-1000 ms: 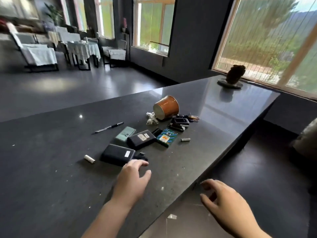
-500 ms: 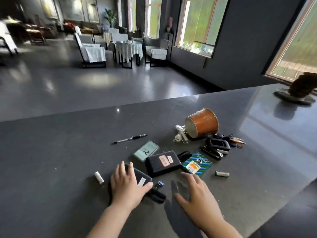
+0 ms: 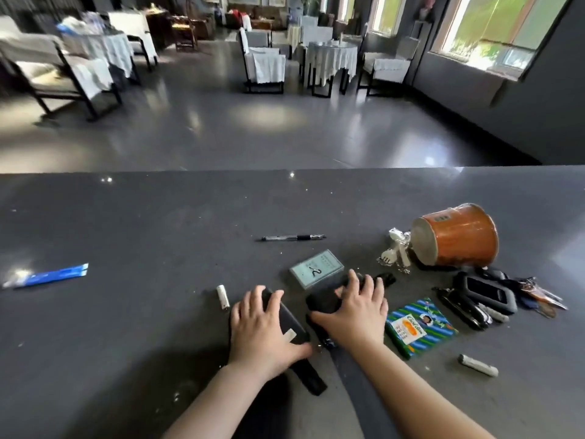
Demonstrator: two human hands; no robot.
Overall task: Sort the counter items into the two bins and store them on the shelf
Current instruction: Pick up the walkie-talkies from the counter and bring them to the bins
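— Where is open room found on the table (image 3: 126,327)?
— A broad bare stretch is seen to the left, broken only by a blue sachet (image 3: 52,275) near the edge and a pen (image 3: 292,237) farther back.
— And to the right?
— The way is crowded by a tipped orange cup (image 3: 459,236), a key bundle (image 3: 493,296), a striped packet (image 3: 419,326) and a white tube (image 3: 478,365).
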